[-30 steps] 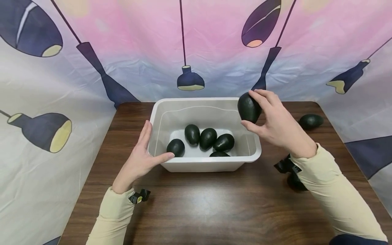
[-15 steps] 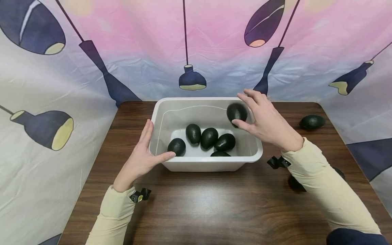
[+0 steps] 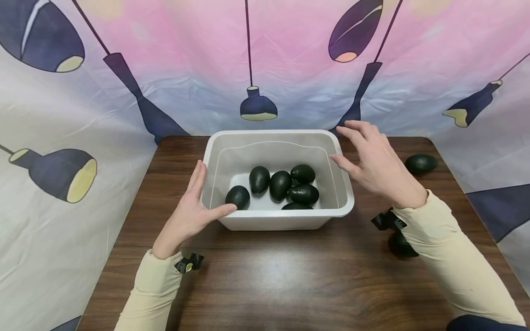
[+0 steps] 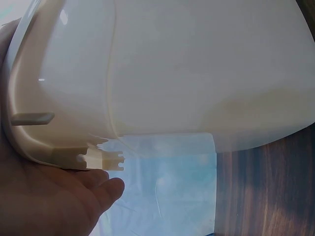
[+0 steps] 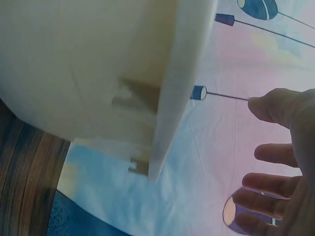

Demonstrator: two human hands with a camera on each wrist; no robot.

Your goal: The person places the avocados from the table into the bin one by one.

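Note:
A pale grey plastic bin (image 3: 281, 220) stands on the wooden table, with several dark green avocados (image 3: 280, 186) lying on its floor. My left hand (image 3: 188, 216) rests on the bin's front left corner, fingers straight along the left side and thumb over the front rim. In the left wrist view the fingers (image 4: 101, 189) lie against the outside, by the rim. Beside the bin's right end, my right hand (image 3: 374, 165) hangs with spread, bent fingers and holds nothing. The right wrist view has this hand (image 5: 280, 167) apart from the bin's outer wall (image 5: 98, 73).
One avocado (image 3: 421, 164) lies at the table's back right. Another avocado (image 3: 400, 245) sits partly hidden by the right forearm. The brown table (image 3: 269, 280) ends at a hanging cloth (image 3: 198, 69) printed with lamps.
My right hand carried an avocado over the bin's right end and let it go; it now lies among the others. The hand has drawn back to the right. The left hand stayed put.

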